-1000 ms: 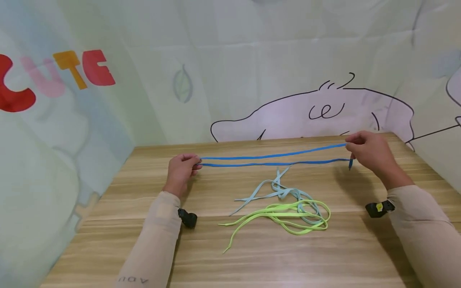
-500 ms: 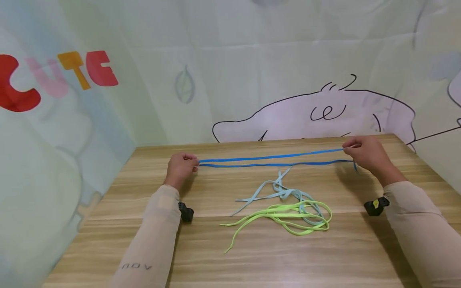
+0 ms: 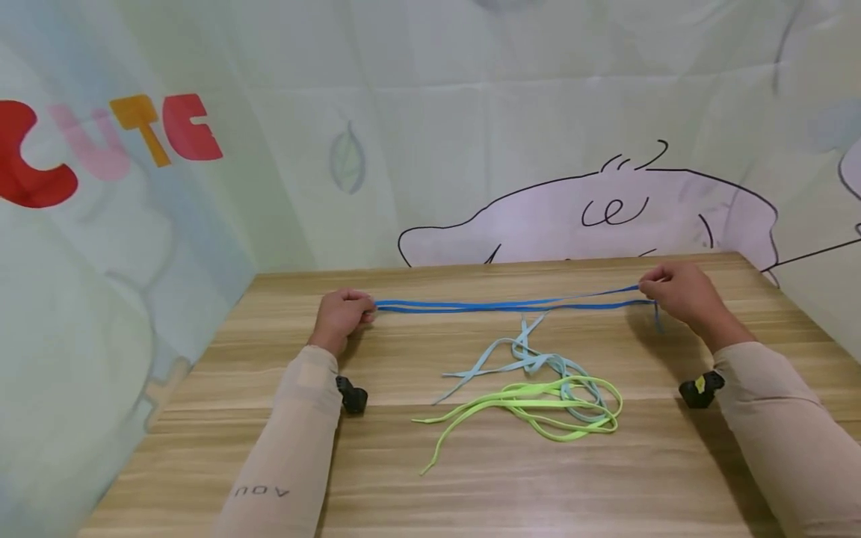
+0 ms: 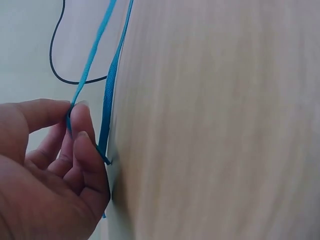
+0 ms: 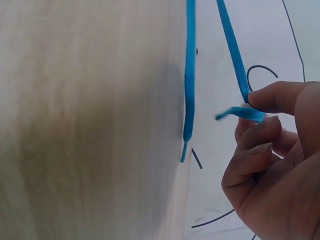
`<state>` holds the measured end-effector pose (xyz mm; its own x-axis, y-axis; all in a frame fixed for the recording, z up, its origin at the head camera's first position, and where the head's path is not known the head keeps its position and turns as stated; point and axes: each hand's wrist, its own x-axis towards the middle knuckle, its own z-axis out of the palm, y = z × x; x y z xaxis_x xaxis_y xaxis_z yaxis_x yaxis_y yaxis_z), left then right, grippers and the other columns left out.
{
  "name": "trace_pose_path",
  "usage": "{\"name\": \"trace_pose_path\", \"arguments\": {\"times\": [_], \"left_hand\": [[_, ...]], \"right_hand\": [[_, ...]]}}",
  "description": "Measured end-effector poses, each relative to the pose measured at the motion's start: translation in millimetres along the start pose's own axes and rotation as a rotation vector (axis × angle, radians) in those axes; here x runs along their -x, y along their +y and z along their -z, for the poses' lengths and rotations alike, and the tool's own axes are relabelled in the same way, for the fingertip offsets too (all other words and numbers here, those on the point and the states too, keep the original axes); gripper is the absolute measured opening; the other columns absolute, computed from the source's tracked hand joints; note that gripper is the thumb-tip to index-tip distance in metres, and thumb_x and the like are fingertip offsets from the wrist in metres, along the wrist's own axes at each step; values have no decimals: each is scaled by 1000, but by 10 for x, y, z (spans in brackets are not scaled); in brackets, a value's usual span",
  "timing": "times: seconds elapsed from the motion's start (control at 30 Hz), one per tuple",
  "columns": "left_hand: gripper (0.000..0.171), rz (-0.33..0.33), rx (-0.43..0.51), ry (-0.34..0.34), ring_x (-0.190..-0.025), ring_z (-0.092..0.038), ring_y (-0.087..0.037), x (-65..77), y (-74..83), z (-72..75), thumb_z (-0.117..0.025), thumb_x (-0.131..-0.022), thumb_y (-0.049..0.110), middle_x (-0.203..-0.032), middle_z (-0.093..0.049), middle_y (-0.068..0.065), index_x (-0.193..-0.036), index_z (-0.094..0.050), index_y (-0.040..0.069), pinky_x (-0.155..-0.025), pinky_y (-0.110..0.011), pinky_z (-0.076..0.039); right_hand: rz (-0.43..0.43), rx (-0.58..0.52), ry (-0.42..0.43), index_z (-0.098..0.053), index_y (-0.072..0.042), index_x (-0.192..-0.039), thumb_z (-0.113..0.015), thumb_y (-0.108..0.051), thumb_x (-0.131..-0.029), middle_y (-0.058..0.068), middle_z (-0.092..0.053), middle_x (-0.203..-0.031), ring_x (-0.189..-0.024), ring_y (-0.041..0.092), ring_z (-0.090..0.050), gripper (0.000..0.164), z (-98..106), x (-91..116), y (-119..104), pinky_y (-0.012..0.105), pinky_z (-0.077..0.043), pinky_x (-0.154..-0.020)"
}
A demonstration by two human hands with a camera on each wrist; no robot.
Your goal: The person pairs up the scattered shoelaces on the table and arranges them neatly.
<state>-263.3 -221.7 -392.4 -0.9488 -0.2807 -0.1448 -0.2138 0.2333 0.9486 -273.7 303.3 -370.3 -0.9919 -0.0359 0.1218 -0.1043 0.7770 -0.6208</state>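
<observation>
A blue shoelace (image 5: 232, 45) stretches between my two hands near the table's back edge. My left hand (image 3: 341, 317) pinches it between thumb and forefinger, the other fingers curled below. At the other side my right hand (image 3: 686, 299) pinches it too, and a short tail end (image 5: 235, 111) sticks out past the fingertips. A second blue strand (image 5: 189, 75) lies along the table beside it, its tipped end pointing down in the right wrist view. In the left wrist view this strand (image 4: 107, 100) runs close behind the left fingers.
In front of the blue strands lies a loosely tangled light blue shoelace (image 3: 534, 364). A looped yellow-green shoelace (image 3: 551, 404) partly overlaps it, nearer to me. Behind the wooden table (image 3: 498, 486) hangs a printed cloth (image 3: 430, 149).
My right hand has come down and a little left, lowering the held lace. The gap between the two blue strands has narrowed. The left hand has hardly moved.
</observation>
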Motion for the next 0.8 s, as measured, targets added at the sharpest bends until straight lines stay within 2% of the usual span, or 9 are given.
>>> {"name": "trace_pose_path", "arguments": {"times": [0.2,0.47,0.67,0.8], "left_hand": [[26,-8,7,-26,-69,-66,-8,-18,-18,-21,-64,-98,12,-95,-70,-9,-119,-65,-2,-60,-20,-52],[23,7,13,-26,-69,-65,-9,-23,-2,-26,-62,-99,13,-92,-71,-10,-118,-65,0,-58,-21,-51],[26,33,89,-22,-63,-62,-8,-18,17,-21,-59,-101,16,-92,-69,-12,-118,-64,-2,-56,-21,-53],[30,33,107,-26,-71,-64,-8,-23,18,6,-57,-102,18,-102,-67,-15,-122,-62,-3,-61,-21,-55]], "right_hand": [[20,12,19,-66,6,-106,-61,-20,-97,24,-66,-104,-91,33,-55,28,-42,-17,-15,37,-43,-70],[13,45,1,-67,5,-111,-59,-20,-97,27,-65,-111,-93,35,-58,30,-53,-50,-79,35,-45,-67],[51,141,11,-69,5,-107,-57,-12,-93,28,-67,-107,-95,40,-61,26,-86,-83,-82,47,-49,-73],[73,189,12,-70,5,-107,-58,-10,-92,28,-67,-106,-91,39,-63,24,-113,-99,-78,49,-49,-71]]}}
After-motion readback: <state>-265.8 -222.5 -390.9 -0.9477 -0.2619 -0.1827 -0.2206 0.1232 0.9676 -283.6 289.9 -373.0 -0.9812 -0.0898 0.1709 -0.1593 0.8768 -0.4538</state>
